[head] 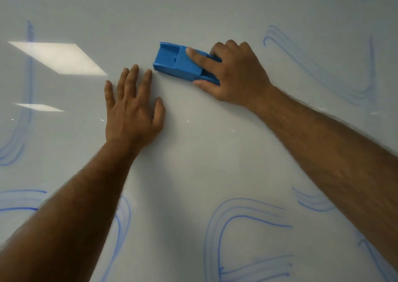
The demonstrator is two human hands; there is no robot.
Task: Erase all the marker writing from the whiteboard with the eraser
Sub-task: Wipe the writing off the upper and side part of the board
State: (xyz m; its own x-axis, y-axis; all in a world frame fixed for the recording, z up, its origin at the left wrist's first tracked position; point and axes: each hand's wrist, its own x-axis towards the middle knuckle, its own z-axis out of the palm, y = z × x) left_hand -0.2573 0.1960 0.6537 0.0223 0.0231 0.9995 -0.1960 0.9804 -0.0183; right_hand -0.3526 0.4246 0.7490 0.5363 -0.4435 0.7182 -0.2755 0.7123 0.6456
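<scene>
The right hand (234, 74) grips the blue eraser (181, 63) against the whiteboard (204, 152), near its middle. The left hand (133, 109) lies flat beside it, fingers spread. Smeared blue marker streaks (237, 221) ring them.

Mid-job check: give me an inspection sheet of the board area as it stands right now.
Surface: whiteboard, glossy, middle wiped, ceiling light reflections at left.
Job's things: blue eraser flat on the board; blue marker smears remain along the left, right and bottom.
Clutter: nothing seen.
Hands: right hand grips the eraser, forefinger on top; left hand rests flat on the board, fingers spread.
Cables: nothing seen.
Surroundings: nothing seen beyond the board.
</scene>
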